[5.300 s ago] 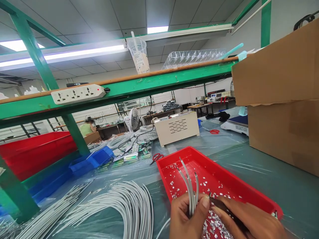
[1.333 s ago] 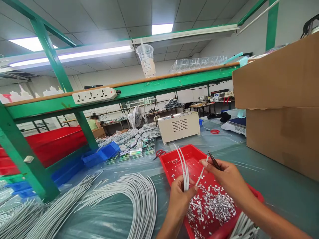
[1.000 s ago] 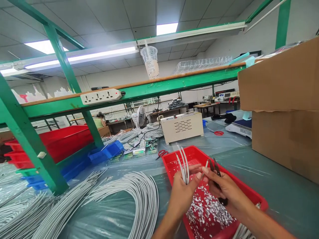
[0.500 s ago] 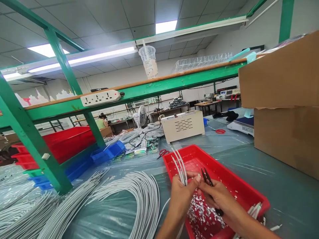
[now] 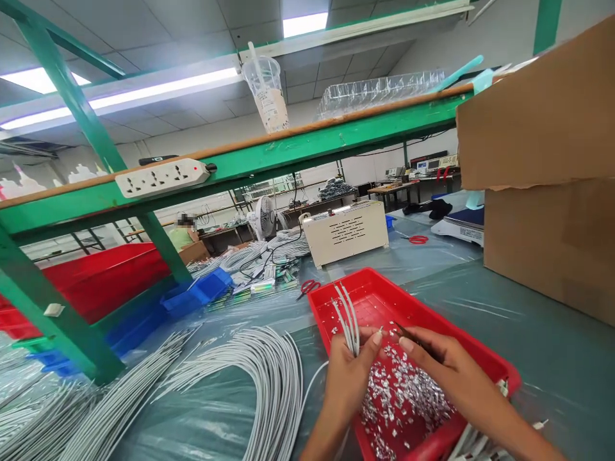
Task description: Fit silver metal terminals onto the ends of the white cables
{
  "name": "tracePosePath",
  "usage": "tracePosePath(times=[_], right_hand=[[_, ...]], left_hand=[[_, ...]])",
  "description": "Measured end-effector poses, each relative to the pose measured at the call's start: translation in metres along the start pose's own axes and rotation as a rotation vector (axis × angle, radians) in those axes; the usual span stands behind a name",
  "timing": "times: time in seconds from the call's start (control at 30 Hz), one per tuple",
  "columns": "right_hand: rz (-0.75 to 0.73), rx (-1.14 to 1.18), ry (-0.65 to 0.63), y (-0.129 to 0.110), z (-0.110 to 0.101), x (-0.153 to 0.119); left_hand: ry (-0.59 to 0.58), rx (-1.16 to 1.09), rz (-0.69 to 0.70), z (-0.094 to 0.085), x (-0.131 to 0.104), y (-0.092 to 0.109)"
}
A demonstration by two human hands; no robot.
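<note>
Over red tray point(image 5: 485, 358), right hand point(image 5: 451, 371) mostly hides dark snips point(image 5: 408, 334).

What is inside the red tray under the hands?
The red tray holds a heap of small silvery scraps. The left hand and right hand cover part of its floor.

Your left hand point(image 5: 350, 378) is closed in a pinch, thumb raised; your right hand point(image 5: 444, 371) curls beside it, fingertips nearly meeting.

red tray point(image 5: 461, 346): glossy plastic | scraps point(image 5: 408, 397): shiny foil | box point(image 5: 548, 243): matt cardboard
</note>
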State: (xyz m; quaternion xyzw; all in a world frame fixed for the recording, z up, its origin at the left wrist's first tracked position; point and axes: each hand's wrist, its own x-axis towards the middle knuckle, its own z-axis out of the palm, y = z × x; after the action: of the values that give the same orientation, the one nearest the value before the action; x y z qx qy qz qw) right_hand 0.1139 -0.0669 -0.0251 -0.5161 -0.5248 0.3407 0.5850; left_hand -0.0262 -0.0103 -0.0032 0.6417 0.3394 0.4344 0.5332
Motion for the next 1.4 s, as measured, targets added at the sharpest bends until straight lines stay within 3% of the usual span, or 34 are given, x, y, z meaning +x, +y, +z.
tracePosePath(times=[0.2, 0.37, 1.13, 1.2, 1.4], right_hand=[[-0.081, -0.158, -0.066, -0.012, 0.001, -0.009], [-0.051, -0.258, -0.071, -0.016, 0.001, -0.011], [-0.079, -0.261, -0.086, -0.008, 0.000, -0.013], [-0.080, -0.306, -0.079, -0.007, -0.001, -0.014], [-0.100, -0.350, -0.086, -0.015, 0.000, -0.015]], left_hand=[[-0.023, 0.041, -0.041, 0.000, -0.001, -0.001], [-0.027, 0.038, -0.049, 0.001, -0.001, -0.004], [-0.022, 0.060, -0.065, 0.003, -0.004, -0.008], [-0.048, 0.072, -0.068, 0.002, -0.004, -0.006], [-0.276, 0.169, 0.032, -0.006, -0.002, 0.005]])
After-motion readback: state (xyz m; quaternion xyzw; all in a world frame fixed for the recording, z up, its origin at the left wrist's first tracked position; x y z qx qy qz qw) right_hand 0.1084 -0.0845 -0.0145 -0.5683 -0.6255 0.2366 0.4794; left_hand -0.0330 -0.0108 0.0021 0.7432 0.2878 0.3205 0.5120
